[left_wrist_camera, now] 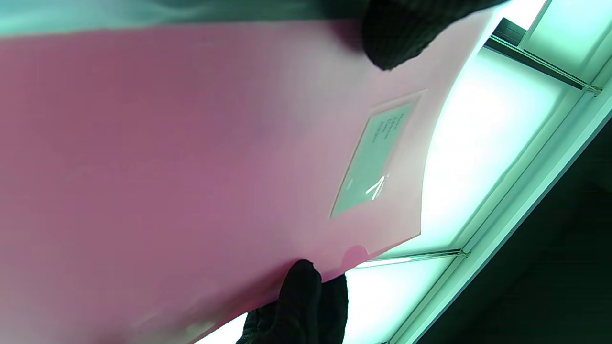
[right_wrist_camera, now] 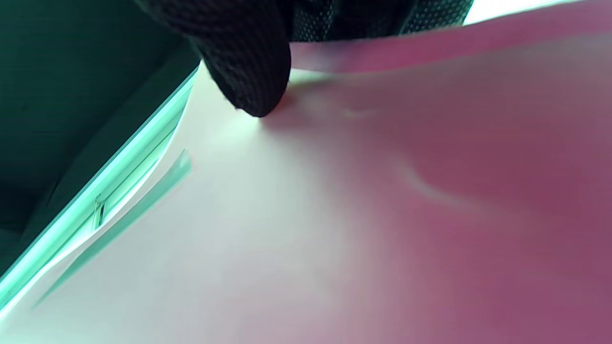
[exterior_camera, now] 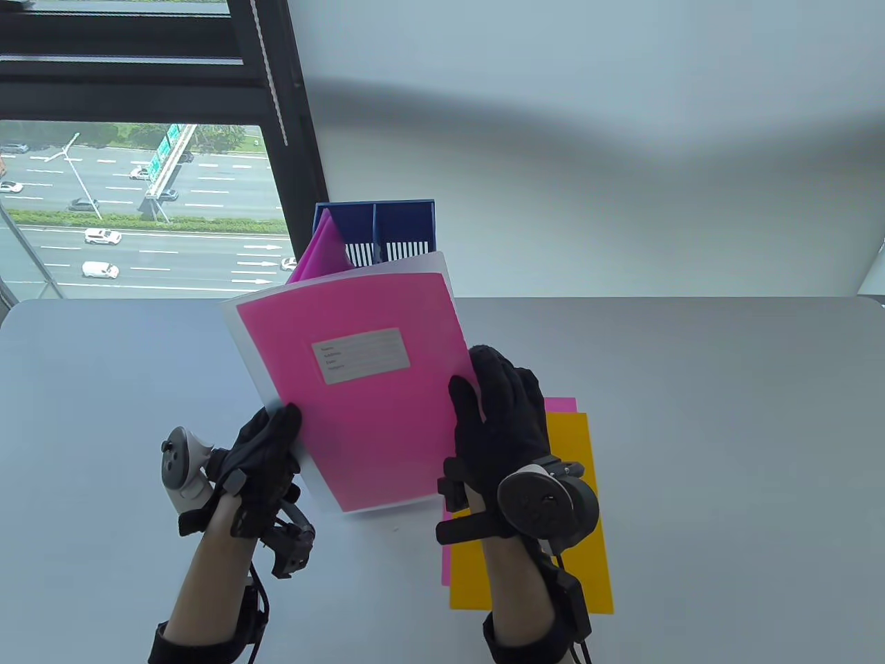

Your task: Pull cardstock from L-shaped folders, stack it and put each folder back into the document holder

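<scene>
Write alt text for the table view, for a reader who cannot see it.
Two gloved hands hold a clear folder with pink cardstock inside above a grey table: the left hand grips its lower left edge, the right hand its right edge. Yellow cardstock lies on a pink sheet under the right wrist; a blue document holder stands behind.

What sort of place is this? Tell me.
Probably an upper-floor office: a pale work table by a window overlooking a highway far below, with a blue document holder against the plain wall.
</scene>
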The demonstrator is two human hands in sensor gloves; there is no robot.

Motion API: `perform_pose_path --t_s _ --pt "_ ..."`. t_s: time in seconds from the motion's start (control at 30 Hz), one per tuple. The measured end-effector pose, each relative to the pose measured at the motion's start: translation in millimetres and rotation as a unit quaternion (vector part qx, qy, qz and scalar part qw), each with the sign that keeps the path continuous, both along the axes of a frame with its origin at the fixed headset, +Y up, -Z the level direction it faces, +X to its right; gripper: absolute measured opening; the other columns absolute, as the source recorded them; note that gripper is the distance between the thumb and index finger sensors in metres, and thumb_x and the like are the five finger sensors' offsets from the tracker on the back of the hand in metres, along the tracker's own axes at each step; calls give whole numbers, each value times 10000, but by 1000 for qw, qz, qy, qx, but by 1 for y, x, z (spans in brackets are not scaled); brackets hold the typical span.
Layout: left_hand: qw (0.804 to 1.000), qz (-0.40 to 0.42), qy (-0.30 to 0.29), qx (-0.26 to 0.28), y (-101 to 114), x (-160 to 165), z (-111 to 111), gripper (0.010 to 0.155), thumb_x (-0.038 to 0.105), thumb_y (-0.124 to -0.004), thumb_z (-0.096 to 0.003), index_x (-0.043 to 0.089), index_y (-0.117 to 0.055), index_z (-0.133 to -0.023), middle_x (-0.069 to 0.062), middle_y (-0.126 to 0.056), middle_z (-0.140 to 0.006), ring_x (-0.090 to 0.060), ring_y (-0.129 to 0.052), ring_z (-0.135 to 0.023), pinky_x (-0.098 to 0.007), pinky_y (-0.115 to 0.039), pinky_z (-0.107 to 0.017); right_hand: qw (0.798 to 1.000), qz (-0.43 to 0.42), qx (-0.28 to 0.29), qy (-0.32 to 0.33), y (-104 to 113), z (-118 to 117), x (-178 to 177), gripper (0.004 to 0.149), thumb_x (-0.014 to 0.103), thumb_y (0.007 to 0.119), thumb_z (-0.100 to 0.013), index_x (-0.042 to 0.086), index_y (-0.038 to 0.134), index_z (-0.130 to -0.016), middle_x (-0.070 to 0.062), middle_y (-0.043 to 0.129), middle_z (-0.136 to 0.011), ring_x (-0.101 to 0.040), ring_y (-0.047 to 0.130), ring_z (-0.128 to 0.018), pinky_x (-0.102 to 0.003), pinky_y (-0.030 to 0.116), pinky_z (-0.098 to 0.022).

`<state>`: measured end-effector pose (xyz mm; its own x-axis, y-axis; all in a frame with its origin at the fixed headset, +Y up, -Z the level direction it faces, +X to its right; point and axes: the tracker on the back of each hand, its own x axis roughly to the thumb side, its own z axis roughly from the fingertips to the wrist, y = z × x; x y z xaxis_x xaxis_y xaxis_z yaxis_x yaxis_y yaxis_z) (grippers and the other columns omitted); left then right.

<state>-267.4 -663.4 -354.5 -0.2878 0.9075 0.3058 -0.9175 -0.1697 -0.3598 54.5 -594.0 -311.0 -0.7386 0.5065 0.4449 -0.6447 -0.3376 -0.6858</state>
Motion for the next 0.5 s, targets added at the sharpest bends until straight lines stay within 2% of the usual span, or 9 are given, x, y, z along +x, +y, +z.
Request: perform_pose_path --t_s 0.1,0.17,0.23,0.33,0.5 --pt "1000 -6 11 -2 -1 -2 -1 435 493 -667 -659 248 -745 -1009 -2 -866 -910 -245 -981 -790 -499 -696 -712 1000 27 -3 -5 3 0 -2 563 383 890 -575 319 601 -1054 30 686 -1077 -120 982 -698 -470 612 -762" --pt "1000 -3 13 -6 -2 -4 -1 433 490 -670 -659 244 -751 -1006 -7 -870 -904 -248 -984 -781 -502 -697 -708 999 18 -23 20 5 -3 1 544 388 892 -568 310 625 -1036 19 677 -1089 -123 983 -698 -475 614 -759" --pt "1000 -9 20 -7 -2 -8 -2 432 489 -671 -657 240 -757 -999 -5 -877 -895 -246 -989 -771 -501 -701 -702 995 -12 -59 78 6 -7 7 494 380 891 -570 299 672 -1006 -1 696 -1081 -149 982 -693 -490 608 -755" --pt "1000 -11 23 -6 -1 -11 -2 431 495 -673 -656 241 -767 -992 -1 -886 -884 -241 -998 -757 -499 -705 -696 977 -62 -107 176 7 -13 16 414 395 872 -584 280 755 -964 -33 735 -1065 -205 951 -730 -530 586 -749" --pt "1000 -19 19 7 6 -12 0 422 489 -686 -651 241 -786 -977 4 -907 -861 -232 -1018 -728 -494 -719 -686 923 -148 -157 318 2 -22 31 374 456 826 -607 260 837 -925 -71 805 -1013 -245 941 -725 -551 573 -743"
